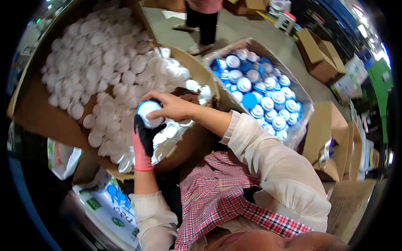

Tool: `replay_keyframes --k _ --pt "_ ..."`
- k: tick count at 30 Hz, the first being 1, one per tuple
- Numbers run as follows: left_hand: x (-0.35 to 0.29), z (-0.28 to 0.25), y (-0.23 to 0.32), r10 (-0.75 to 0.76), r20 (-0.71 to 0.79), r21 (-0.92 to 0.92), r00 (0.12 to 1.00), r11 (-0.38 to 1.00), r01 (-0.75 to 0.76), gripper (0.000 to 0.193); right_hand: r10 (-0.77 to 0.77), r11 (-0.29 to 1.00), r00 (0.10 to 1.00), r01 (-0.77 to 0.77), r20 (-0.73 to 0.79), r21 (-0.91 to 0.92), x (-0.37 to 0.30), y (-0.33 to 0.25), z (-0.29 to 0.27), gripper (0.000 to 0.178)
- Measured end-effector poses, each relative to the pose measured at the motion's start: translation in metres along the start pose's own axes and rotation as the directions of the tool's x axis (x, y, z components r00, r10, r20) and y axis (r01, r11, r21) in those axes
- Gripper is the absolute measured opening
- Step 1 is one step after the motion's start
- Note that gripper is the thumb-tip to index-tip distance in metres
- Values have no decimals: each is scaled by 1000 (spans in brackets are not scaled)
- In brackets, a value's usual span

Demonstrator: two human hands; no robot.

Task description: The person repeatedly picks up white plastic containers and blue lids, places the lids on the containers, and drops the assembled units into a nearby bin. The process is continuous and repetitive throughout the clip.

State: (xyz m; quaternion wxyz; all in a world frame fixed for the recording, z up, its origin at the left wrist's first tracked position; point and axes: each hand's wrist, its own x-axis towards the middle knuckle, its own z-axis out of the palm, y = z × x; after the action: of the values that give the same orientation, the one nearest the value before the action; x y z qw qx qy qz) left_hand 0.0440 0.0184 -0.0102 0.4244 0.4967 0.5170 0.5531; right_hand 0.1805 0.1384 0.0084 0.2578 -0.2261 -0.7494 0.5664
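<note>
My left hand, in a black and pink glove, holds a round blue cap with a white liner from below. My bare right hand rests on top of the same cap, fingers curled over its rim. Both hands hover above a round container filled with several shiny white liners. Behind it a big cardboard box holds a heap of white discs.
A foil-lined box of several blue caps fitted with white liners stands to the right. A person's legs stand on the floor beyond. Cardboard boxes sit at the right. A printed bag lies lower left.
</note>
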Motion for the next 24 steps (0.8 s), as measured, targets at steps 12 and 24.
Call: replay_keyframes --k 12,24 --pt "12 6 -17 -314 -62 -219 947 930 294 43 -75 838 345 -487 -936 -247 -157 155 -328 66" --pt "24 -30 -37 -233 -344 -300 909 945 129 34 -176 36 636 -759 -751 -651 -130 236 -367 34"
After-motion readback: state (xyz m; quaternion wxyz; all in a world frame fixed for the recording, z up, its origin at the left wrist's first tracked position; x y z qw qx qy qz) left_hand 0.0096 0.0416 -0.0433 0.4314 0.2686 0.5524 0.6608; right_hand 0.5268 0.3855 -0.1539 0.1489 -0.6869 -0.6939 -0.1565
